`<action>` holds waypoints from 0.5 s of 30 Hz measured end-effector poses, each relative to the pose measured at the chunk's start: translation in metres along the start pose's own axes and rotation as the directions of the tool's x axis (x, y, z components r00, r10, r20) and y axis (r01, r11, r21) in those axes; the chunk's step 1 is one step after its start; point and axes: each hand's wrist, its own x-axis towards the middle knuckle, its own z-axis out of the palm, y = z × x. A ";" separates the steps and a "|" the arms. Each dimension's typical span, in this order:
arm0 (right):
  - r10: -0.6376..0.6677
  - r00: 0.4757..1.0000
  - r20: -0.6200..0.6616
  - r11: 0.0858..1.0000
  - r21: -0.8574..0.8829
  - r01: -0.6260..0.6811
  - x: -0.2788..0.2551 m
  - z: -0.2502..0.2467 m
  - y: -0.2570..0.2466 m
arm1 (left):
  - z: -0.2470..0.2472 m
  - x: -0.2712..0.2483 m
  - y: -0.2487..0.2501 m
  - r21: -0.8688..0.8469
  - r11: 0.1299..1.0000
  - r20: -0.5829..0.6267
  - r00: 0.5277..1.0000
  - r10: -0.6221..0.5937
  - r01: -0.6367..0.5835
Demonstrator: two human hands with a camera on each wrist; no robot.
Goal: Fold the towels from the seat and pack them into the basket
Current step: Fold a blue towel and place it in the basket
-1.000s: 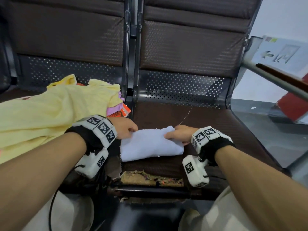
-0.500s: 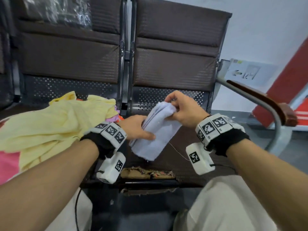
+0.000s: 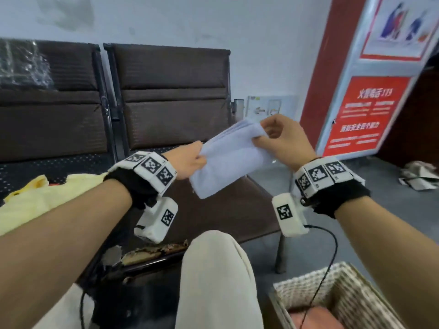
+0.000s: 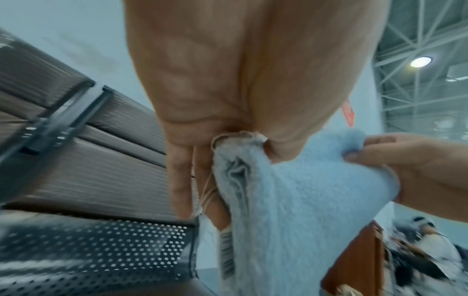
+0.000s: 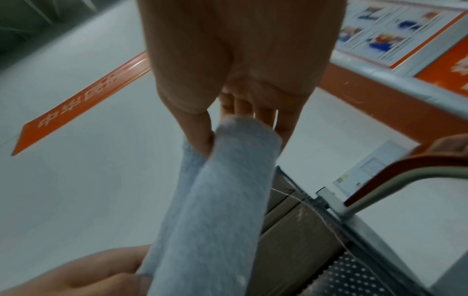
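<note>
A folded pale blue towel [image 3: 231, 160] hangs in the air above the brown seat [image 3: 228, 210], held between both hands. My left hand [image 3: 190, 160] pinches its lower left end, and the left wrist view shows the towel [image 4: 291, 200] bunched between thumb and fingers. My right hand [image 3: 280, 136] pinches the upper right corner; in the right wrist view the towel [image 5: 222, 200] hangs down from the thumb and fingers. A woven basket [image 3: 316, 281] stands on the floor at lower right, with something pink [image 3: 313, 317] inside. A yellow towel [image 3: 47, 200] lies heaped on the left seat.
The bench's metal armrest [image 5: 395, 178] runs to the right of the seat. My knee in light trousers [image 3: 213, 269] is in front of the seat. A red notice board [image 3: 370, 115] leans at the right. Litter [image 3: 418, 174] lies on the floor beyond.
Both hands have lifted the folded blue towel off the seat and carried it up and to the right. The head view has swung right, so the basket now shows.
</note>
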 end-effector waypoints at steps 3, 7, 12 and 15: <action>0.116 0.993 0.014 0.993 0.020 -0.116 -0.039 -0.043 0.044 | 0.027 0.010 0.049 0.067 0.995 0.108 0.992 0.068 -0.075; 0.284 0.959 -0.007 0.958 0.057 -0.283 -0.107 -0.091 0.108 | 0.093 0.024 0.107 0.110 0.977 0.318 0.938 0.139 -0.182; 0.492 0.869 -0.052 0.865 0.144 -0.481 -0.209 -0.117 0.183 | 0.191 0.022 0.155 0.071 0.952 0.501 0.836 0.223 -0.297; 0.582 0.810 -0.078 0.810 0.147 -0.568 -0.254 -0.114 0.221 | 0.260 0.021 0.159 0.055 0.952 0.583 0.783 0.216 -0.303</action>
